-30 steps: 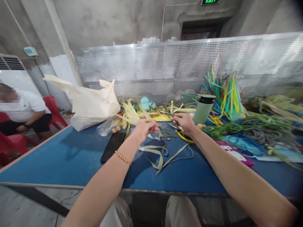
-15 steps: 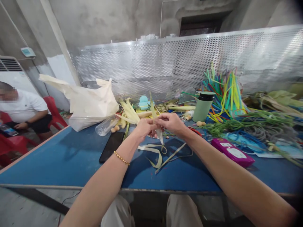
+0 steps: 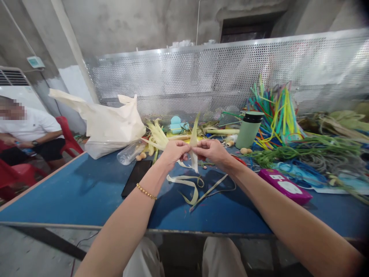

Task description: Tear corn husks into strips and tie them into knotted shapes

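Observation:
Pinched between both hands above the blue table is a pale green corn husk (image 3: 194,130), its pointed tip up and its whitish end hanging down. My left hand (image 3: 176,151) grips the husk's left edge with thumb and forefinger. On the other side my right hand (image 3: 211,152) is closed on the same husk. A narrow pale strip dangles below my left fingers. Beneath the hands, curled husk strips (image 3: 190,192) lie on the table (image 3: 86,200). More husks (image 3: 157,134) are heaped just behind my left hand.
At left are a cream plastic bag (image 3: 112,127), a clear bottle (image 3: 129,154) and a black phone (image 3: 136,179). To the right stand a green tumbler (image 3: 248,130), colourful pipe cleaners (image 3: 281,115) and a magenta pack (image 3: 284,186). A person (image 3: 31,130) sits beyond the table's left end.
My hands have drawn slightly apart, and the husk between them now shows more of its width. Its upright tip has shifted right. The seated person's arms have moved.

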Demonstrator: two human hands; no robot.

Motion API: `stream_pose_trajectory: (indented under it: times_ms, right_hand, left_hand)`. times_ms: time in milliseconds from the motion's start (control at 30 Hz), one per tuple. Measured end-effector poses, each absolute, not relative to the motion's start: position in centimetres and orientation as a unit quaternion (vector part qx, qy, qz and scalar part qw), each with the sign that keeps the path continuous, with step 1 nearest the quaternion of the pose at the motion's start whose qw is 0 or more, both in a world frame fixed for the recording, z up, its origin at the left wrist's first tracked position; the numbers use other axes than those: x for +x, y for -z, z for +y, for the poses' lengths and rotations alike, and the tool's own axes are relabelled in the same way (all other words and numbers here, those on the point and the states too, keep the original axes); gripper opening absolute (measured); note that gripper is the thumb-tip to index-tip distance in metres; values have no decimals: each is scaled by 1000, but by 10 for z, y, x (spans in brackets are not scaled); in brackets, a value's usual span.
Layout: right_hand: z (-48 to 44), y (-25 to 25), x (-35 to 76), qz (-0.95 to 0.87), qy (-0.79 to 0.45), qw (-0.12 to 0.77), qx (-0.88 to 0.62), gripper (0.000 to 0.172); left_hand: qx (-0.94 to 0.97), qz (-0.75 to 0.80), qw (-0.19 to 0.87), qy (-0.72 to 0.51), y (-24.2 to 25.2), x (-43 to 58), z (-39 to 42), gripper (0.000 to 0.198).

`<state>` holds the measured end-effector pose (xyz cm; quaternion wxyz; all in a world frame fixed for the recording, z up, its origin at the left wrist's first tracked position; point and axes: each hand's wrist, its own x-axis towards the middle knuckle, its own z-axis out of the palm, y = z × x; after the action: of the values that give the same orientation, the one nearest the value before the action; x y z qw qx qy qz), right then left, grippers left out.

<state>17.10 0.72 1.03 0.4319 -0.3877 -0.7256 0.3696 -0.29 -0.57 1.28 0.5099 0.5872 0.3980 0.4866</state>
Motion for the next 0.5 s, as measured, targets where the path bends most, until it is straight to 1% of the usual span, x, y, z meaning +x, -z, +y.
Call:
stream_pose_trajectory:
  times_ms: [233, 400, 500]
  right_hand:
    - [6, -11, 173, -737, -365, 431, -370, 27]
    - [7, -8, 173, -731, -373, 435, -371, 29]
    - [8, -5, 175, -734, -374, 433, -366, 35]
  left_hand:
    - [588, 390, 529, -472, -13, -3, -5, 17]
    - [598, 395, 521, -464, -13, -4, -5, 17]
    - [604, 395, 518, -459, -13, -5, -6, 19]
